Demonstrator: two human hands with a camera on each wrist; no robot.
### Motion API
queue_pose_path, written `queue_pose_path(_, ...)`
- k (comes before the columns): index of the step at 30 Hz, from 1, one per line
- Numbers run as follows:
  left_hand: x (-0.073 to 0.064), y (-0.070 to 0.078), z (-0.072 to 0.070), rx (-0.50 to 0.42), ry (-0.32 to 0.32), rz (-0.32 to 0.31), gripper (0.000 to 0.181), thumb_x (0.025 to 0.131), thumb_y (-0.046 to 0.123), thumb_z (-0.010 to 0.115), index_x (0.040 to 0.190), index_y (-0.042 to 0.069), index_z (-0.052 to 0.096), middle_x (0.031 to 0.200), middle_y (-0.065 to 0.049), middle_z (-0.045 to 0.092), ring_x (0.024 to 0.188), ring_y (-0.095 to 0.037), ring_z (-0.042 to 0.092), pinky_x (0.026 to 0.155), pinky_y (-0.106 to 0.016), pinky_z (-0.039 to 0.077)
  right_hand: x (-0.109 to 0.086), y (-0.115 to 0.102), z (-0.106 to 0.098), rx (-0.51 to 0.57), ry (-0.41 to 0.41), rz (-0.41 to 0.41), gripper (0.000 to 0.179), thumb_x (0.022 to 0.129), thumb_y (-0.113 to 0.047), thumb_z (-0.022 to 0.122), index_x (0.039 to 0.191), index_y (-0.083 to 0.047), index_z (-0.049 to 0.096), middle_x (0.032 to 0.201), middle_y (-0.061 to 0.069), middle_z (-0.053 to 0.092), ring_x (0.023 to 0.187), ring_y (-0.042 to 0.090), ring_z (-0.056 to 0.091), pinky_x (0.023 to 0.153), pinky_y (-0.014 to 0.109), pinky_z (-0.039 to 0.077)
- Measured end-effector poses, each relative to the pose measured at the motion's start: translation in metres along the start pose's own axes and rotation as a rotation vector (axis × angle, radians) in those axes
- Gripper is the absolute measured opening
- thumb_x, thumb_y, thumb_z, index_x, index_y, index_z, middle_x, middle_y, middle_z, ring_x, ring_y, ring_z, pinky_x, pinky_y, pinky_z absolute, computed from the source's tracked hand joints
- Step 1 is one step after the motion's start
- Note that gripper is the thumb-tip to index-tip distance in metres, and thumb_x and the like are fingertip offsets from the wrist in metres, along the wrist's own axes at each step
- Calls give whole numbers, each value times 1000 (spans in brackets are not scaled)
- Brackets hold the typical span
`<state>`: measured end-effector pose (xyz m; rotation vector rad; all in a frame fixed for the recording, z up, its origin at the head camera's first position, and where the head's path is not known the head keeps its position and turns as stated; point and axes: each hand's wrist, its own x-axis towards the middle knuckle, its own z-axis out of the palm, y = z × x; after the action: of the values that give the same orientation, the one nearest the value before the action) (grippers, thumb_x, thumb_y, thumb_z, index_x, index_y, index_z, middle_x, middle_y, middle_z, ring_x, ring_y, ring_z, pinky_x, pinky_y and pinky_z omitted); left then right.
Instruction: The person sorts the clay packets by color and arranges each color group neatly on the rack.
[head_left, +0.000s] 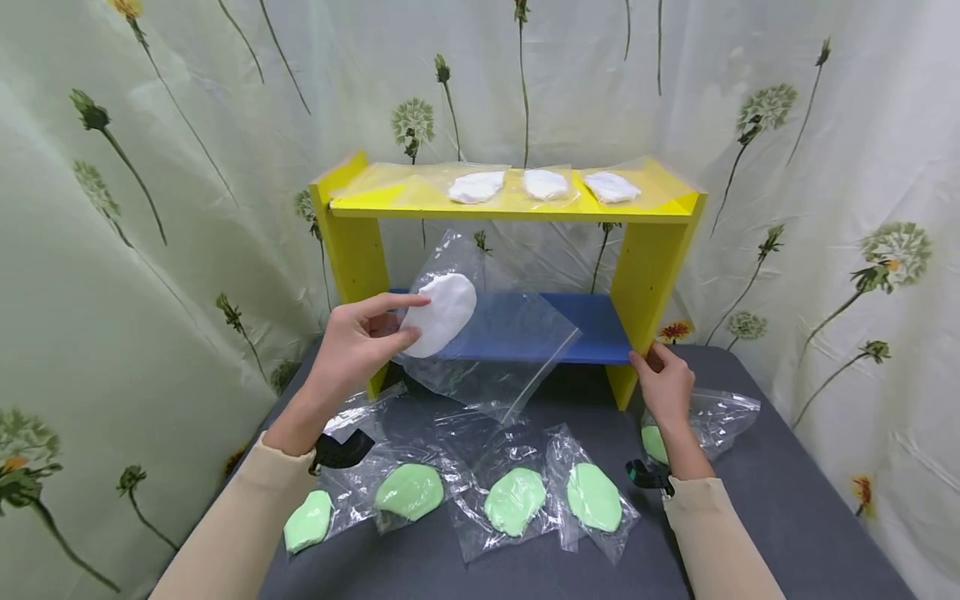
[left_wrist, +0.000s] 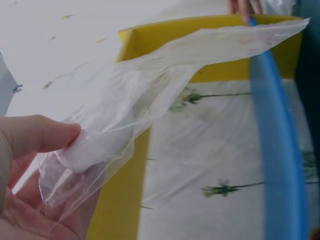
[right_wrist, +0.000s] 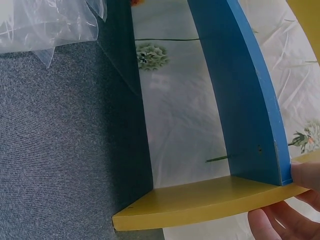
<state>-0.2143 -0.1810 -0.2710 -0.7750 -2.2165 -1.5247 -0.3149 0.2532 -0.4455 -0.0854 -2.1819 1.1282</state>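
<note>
A flower-printed curtain [head_left: 787, 125] walls the scene at the far side and along the left and right; a dark grey table [head_left: 787, 500] stretches below it; on the table's far half stands a yellow two-tier shelf [head_left: 356, 262], a blue lower board [head_left: 603, 321] spanning its side panels; two beige sleeves [head_left: 232, 517] reach in from the near edge, one at left, one at right; a clear zip-top bag [head_left: 517, 333] hangs on the near side of the blue board, its zip edge to the right; the left hand [head_left: 367, 333] grasps that bag near its left end, pinching the oval white slab [head_left: 446, 312] inside between thumb and fingers; the right hand [head_left: 666, 379] grips the near edge of the shelf's right panel, its thumb at the right end of the blue board; five pale-green slabs [head_left: 516, 500] in clear bags lie on the table, four in a row at the near side and one farther right, partly hidden behind the right wrist; three bagged white slabs [head_left: 546, 184] rest along the yellow top board, from its middle to the right; a black wrist device [head_left: 341, 450] sits at each cuff.
</note>
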Motion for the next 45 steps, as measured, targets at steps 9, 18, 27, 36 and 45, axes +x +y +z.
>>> queue_pose_path(9,52,40,-10,-128,82,175,35,77,-2,69,111,4,65,100,-17,63,66,-34,58,49,-22,41,11,2,-5,2,32,-10,34,81,-40,65,111,-24,66,91,0,67,82,14,62,59,17,44)
queue_pose_path(18,98,51,-22,-295,231,160,36,73,-4,71,108,3,67,110,-15,59,85,-32,63,75,-31,51,7,5,-5,-22,23,2,36,81,-44,64,111,-25,66,90,-2,67,81,12,61,61,21,45)
queue_pose_path(27,147,50,-45,-399,325,26,41,70,-2,75,108,10,68,114,-12,57,88,-29,63,78,-29,50,2,5,1,-16,3,15,34,81,-42,65,111,-25,66,90,-1,67,81,14,61,60,23,45)
queue_pose_path(36,175,36,-48,-359,392,-83,40,70,-4,74,106,14,70,115,-8,55,83,-27,61,76,-27,51,2,4,1,5,5,-2,37,80,-42,65,113,-25,65,92,-2,67,80,12,62,60,19,45)
queue_pose_path(45,188,12,-54,-80,384,-254,38,76,9,73,111,19,67,119,-3,51,90,-19,55,75,-23,49,2,2,0,0,-17,-3,38,81,-43,65,114,-26,65,92,-2,67,82,12,61,61,19,45)
